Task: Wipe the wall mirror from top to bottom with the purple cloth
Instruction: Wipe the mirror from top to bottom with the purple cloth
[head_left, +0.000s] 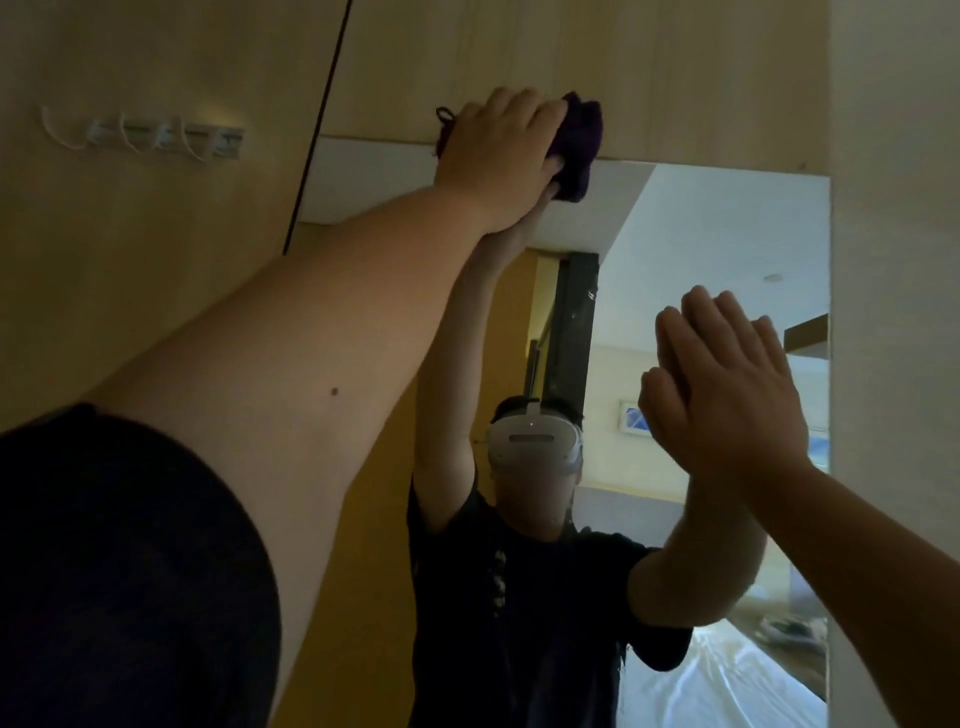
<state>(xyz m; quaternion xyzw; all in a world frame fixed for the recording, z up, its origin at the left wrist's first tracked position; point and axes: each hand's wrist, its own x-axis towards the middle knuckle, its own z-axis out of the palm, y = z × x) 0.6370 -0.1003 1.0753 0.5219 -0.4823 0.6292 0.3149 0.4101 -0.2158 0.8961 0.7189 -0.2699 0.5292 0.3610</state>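
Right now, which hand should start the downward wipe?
Left. The left hand already presses the purple cloth against the mirror's top edge. The right hand is flat on the glass lower down, holding nothing.

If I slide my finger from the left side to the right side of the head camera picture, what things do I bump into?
White wall hooks → left hand → purple cloth pressed at the mirror's top edge → right hand, flat and open in front of the glass.
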